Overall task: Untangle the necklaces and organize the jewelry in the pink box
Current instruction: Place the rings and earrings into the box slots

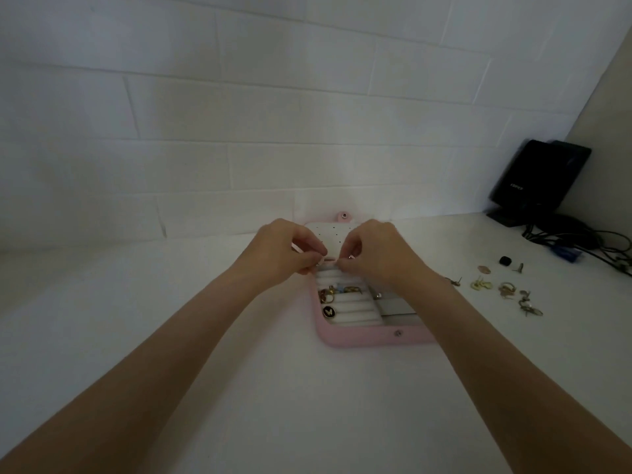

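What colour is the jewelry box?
Pink, with a white inside; the jewelry box shows in the head view.

A white wall [239,107] of large rectangular blocks fills the upper half of the frame, dimly lit and shadowed toward the left. A white tabletop [136,302] spreads across the lower half. At the right edge, a black speaker [537,179] stands in the corner beside a beige side wall [612,107], dark cables [581,237] trailing from it.
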A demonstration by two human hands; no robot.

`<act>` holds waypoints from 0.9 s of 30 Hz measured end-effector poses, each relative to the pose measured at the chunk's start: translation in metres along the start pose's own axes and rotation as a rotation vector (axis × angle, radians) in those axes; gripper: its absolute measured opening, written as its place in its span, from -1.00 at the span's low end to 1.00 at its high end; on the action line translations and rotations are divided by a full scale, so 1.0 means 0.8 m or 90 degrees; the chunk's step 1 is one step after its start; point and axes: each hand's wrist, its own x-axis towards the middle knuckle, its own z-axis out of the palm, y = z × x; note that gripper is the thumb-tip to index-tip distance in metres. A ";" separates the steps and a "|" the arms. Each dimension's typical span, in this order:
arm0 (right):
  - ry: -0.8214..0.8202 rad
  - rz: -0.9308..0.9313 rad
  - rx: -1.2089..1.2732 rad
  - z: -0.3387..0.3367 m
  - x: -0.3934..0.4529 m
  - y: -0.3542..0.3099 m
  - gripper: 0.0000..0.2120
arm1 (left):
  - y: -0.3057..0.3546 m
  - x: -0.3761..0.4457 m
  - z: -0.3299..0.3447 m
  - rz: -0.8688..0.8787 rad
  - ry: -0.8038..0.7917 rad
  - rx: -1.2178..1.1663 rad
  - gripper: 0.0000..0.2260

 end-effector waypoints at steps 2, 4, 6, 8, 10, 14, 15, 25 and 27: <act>0.014 0.005 0.074 -0.007 -0.004 0.005 -0.92 | 0.001 -0.004 0.000 -0.001 -0.010 -0.051 -0.82; -0.023 -0.007 0.107 -0.014 -0.009 0.011 -0.87 | 0.003 -0.007 0.000 0.007 -0.014 -0.049 -0.82; -0.088 -0.020 0.106 -0.019 -0.016 0.013 -0.89 | 0.005 -0.007 0.000 0.007 -0.009 -0.037 -0.86; -0.128 -0.023 0.092 -0.022 -0.020 0.015 -0.91 | 0.007 -0.006 0.000 0.005 -0.008 -0.049 -0.91; -0.163 -0.024 0.095 -0.024 -0.023 0.017 -0.87 | 0.006 -0.007 -0.001 0.004 -0.001 -0.066 -0.94; -0.224 -0.030 0.105 -0.035 -0.025 0.017 -0.90 | 0.002 -0.011 0.003 0.022 0.004 -0.069 -0.94; -0.224 -0.030 0.122 -0.038 -0.024 0.017 -0.90 | 0.001 -0.012 0.003 0.027 0.003 -0.073 -0.93; -0.143 0.036 0.248 -0.024 -0.011 0.013 -0.85 | -0.014 -0.010 0.008 0.095 -0.044 -0.112 -0.68; -0.111 0.049 0.284 -0.017 -0.011 0.011 -0.83 | -0.015 -0.010 0.008 0.100 -0.032 -0.109 -0.69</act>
